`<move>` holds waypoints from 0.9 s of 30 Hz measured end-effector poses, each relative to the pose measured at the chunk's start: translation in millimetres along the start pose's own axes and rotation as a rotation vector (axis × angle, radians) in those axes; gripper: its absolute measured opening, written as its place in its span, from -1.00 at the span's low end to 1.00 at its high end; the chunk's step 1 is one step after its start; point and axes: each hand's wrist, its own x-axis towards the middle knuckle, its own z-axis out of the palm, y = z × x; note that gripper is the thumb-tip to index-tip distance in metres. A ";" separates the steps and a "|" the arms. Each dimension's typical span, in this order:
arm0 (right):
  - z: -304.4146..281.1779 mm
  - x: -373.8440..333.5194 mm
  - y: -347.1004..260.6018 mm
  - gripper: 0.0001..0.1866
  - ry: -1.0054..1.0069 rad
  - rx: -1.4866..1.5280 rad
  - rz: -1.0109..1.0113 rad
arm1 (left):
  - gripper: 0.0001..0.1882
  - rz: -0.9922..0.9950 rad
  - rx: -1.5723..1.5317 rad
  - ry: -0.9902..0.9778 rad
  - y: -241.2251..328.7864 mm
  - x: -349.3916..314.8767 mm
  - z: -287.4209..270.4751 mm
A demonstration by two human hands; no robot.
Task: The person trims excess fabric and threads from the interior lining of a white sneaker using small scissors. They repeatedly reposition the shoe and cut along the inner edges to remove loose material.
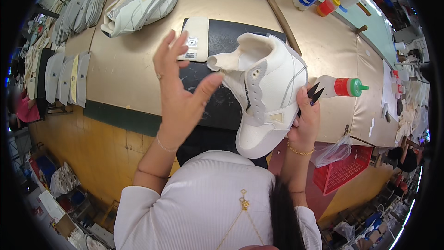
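Note:
A white and grey shoe upper (pixel 277 74) is held up over the table, its toe toward me and its ankle opening away. My right hand (pixel 306 115) grips its right side near the toe. Dark pointed blades (pixel 315 95), looking like thread snips, stick out from the same hand; their handles are hidden. My left hand (pixel 182 83) is raised beside the upper with its fingers spread and holds nothing. Its thumb is close to the upper's left edge; whether they touch I cannot tell. Behind this hand a pale padded piece with printed labels (pixel 198 30) lies on a black board (pixel 219 37).
Stacked shoe uppers (pixel 143 4) stand at the far left, near piles of grey pieces (pixel 64 78). A hammer (pixel 282 21) lies beyond the board. Right of the upper is a bottle with a green cap (pixel 342 86). A red crate (pixel 342 171) sits below the table's right edge.

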 end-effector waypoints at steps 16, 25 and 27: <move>34.7 39.5 28.9 -0.58 -0.368 -0.902 -0.202 | -0.20 -0.394 -0.185 -0.506 -56.7 -6.5 30.3; 30.6 54.3 41.0 -0.80 -0.405 -1.196 -0.514 | -0.62 -0.270 -0.192 -0.492 -90.2 43.8 55.9; 30.5 64.4 38.9 -0.81 -0.393 -1.199 -0.616 | -0.67 -0.273 -0.113 -0.497 -89.0 45.5 58.3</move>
